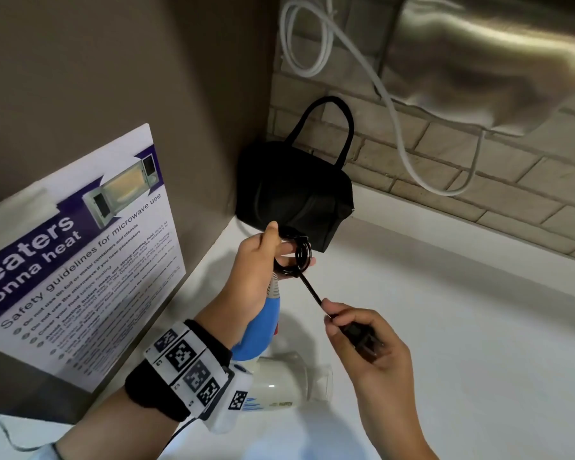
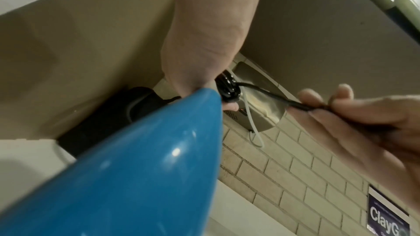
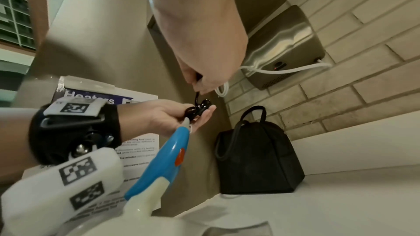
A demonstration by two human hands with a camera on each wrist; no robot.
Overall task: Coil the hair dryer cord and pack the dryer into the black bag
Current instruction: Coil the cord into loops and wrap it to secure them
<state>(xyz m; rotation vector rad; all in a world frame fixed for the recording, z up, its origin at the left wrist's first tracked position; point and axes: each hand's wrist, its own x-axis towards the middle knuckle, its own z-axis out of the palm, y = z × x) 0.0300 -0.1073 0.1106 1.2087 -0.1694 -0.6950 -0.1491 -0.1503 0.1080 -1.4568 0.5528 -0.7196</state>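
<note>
Our left hand (image 1: pixel 246 273) holds the coiled cord (image 1: pixel 296 257); our right hand (image 1: pixel 362 333) pinches the plug (image 1: pixel 362 336). The dryer (image 1: pixel 279 380) hangs below, the bag (image 1: pixel 296 197) stands beyond. If the left grip loosens, the coil may unwind.

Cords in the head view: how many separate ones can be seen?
2. The black dryer cord runs from the coil in the left hand to the right hand. A white cable hangs along the brick wall.
</note>
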